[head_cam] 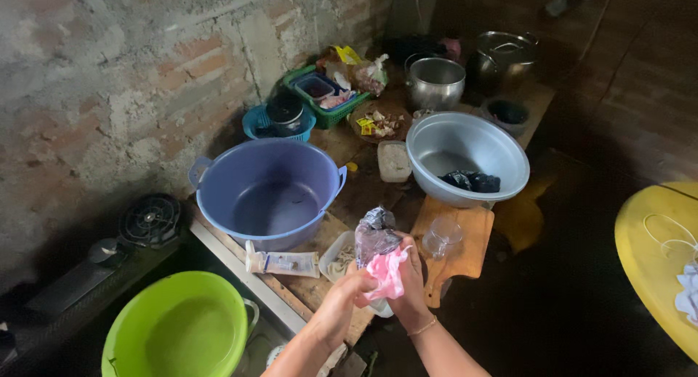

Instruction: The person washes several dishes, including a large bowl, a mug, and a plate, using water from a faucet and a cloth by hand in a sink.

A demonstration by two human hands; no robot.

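While both hands meet over the bench, left hand pinches the pink plastic bag; right hand grips the clear bag beside the purple basin.

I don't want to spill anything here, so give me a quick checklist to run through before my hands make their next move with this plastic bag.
1. Grip on the clear plastic bag: right hand holds it upright. Ok.
2. Pink plastic: pinched by the left hand against the bag. Ok.
3. Bag opening: crumpled at the top; sealed or open, cannot tell.
4. Landing space below: the small clear container sits right under the hands. Ok.
5. Clear cup on the wooden cutting board: close to the right hand, could be knocked. Not ok.
6. Purple basin: looks dry; cannot tell for sure.
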